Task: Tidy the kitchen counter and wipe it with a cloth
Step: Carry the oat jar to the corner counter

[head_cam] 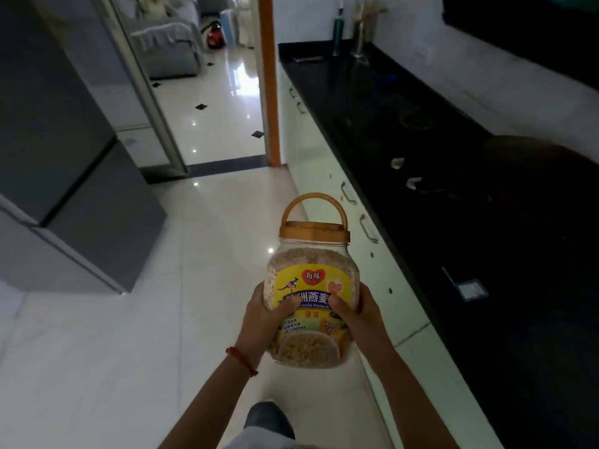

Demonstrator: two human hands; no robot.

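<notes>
Tidying step, jar in transit. I held the oatmeal jar (312, 286) in front of me with both hands, above the pale floor (129, 319) and just to the left of the counter (453, 222), not resting on anything. My left hand (264, 315) wrapped the jar's left side and my right hand (359, 314) its right side, thumbs pressed onto the yellow label, fingers curled behind where I could not see them. The jar stood nearly upright, tipped slightly away, its tan lid (314, 233) on and the carrying handle (312, 205) raised. It looked nearly full of oats, so I judged it heavy enough to warrant both hands.

The dark counter ran along my right. On it I could make out a small blue-edged packet (471, 289) near me, two small pale objects farther along, and a bottle (338, 29) and a faucet-like fixture (361, 34) at the far end; much of the surface was too dark to read. No cloth was visible.

I judged the clearing to be under way and the wiping not yet begun. The next move called for choosing a resting place for the jar and setting it down flat before either hand let go.
</notes>
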